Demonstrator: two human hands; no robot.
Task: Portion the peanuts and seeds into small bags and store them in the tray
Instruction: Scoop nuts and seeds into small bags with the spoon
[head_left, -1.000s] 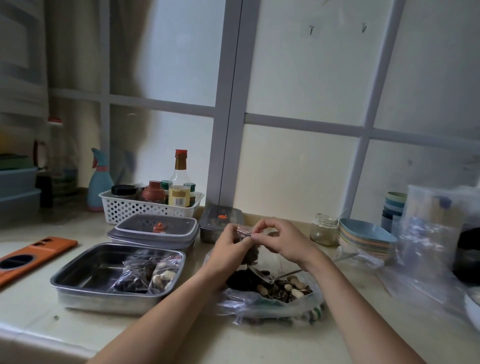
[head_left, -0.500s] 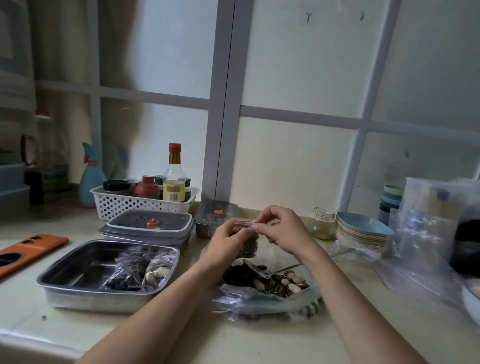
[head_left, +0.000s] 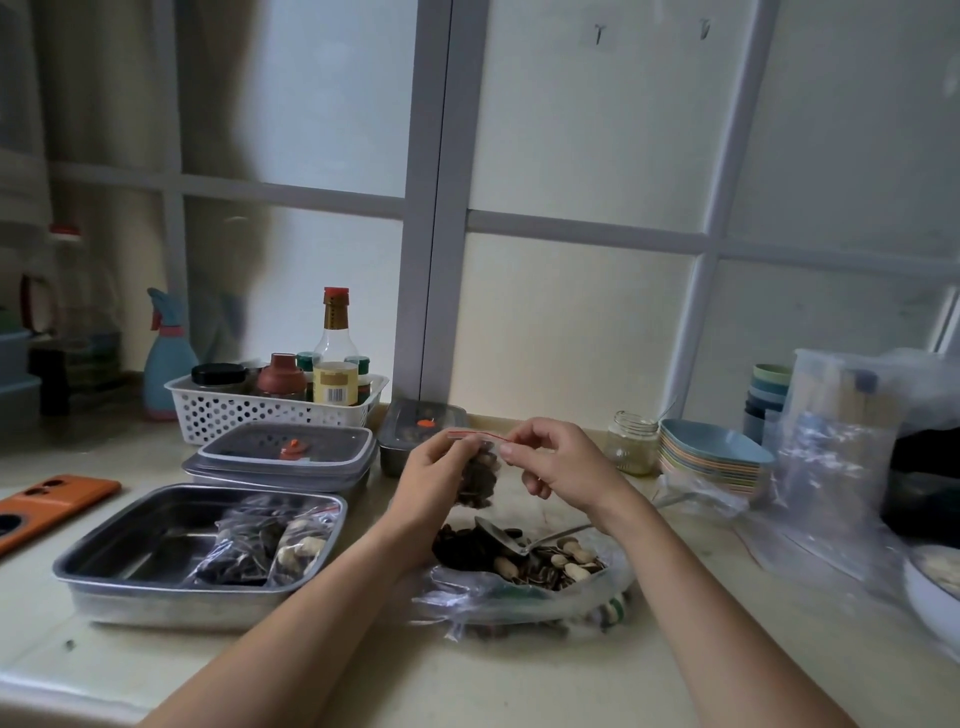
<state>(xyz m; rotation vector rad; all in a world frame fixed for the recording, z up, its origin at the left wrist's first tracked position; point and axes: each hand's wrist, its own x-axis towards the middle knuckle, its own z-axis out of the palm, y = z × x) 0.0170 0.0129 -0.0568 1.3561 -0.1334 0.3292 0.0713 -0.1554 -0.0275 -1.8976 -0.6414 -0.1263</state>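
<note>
Two hands share one small bag (head_left: 478, 475) of dark seeds: the left hand (head_left: 441, 483) pinches one end of its red zip strip and the right hand (head_left: 561, 467) pinches the other, likely to press it closed. It hangs over the open big bag (head_left: 519, 587), spoon (head_left: 498, 535) inside, so spills fall back. Two filled bags (head_left: 260, 540) lie along the tray's (head_left: 104, 551) right side, near the counter's front edge. The bottle (head_left: 335, 364) has a yellow barcode label I can't read.
</note>
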